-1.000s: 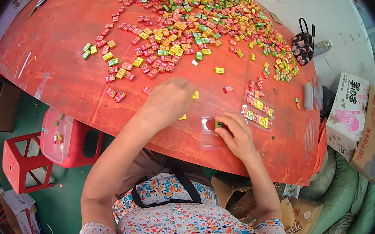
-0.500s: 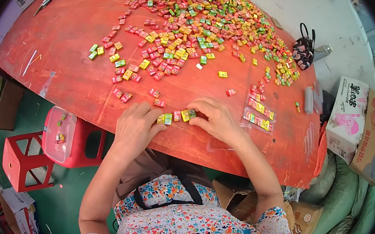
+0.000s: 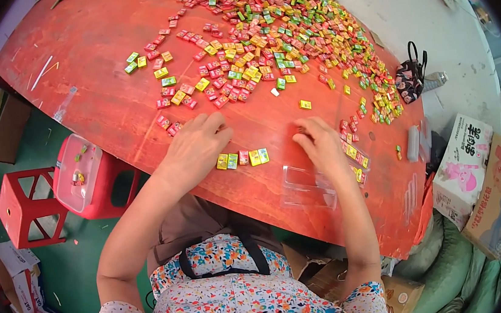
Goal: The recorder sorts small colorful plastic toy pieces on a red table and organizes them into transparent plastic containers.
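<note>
Head view: the left hand is bent with fingers curled down beside the row of five small boxes on the red table — its grip is hidden, so I cannot tell if it holds anything. The right hand has thumb and forefinger slightly parted — contents unclear — above a clear tray.

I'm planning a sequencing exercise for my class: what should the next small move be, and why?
Probably nudge the five small boxes closer together: they lie in a row with slight gaps seeming to show, the left hand and right hand are off them, and the clear tray nearby shows no boxes inside.
</note>
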### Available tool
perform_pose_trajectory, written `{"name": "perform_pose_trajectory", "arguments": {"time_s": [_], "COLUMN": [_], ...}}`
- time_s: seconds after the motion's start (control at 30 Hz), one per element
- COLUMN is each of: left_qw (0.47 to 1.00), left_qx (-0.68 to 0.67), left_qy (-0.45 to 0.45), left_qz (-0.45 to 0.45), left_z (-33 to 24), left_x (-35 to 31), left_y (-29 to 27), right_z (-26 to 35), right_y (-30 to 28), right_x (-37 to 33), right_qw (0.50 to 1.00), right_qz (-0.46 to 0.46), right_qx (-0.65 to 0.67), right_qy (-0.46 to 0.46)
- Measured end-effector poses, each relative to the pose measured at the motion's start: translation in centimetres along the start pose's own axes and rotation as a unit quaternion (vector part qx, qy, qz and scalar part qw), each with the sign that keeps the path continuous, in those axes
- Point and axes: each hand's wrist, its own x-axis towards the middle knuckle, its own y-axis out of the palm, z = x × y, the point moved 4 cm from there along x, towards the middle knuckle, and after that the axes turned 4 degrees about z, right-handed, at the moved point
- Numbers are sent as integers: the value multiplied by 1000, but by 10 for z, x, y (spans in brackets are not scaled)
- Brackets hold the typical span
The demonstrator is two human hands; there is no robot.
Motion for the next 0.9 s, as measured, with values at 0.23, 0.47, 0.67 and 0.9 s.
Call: {"name": "perform_pose_trajectory", "arguments": {"time_s": [0.23,0.47,0.67,0.9], "left_qw": [998,988,972,962], "left_qx": [-6,-70,-139,-191], "left_qy": [-24,-131,-185,-196], "left_qz": [-51,-31,-43,-4], "left_z": [4,10,4,1], "left_x": [-5,-20,-48,-49], "left_y": [2,-11,-10,-5], "right_z": [40,42,47,50], "right_y": [9,12,13,12], "right_x": [-4,-2,-3,-2], "right_qw": [959,951,954,957], "right_qz": [155,200,197,183], "right_qx": [217,204,203,200], "right_qy": [-94,-115,-102,-101]}}
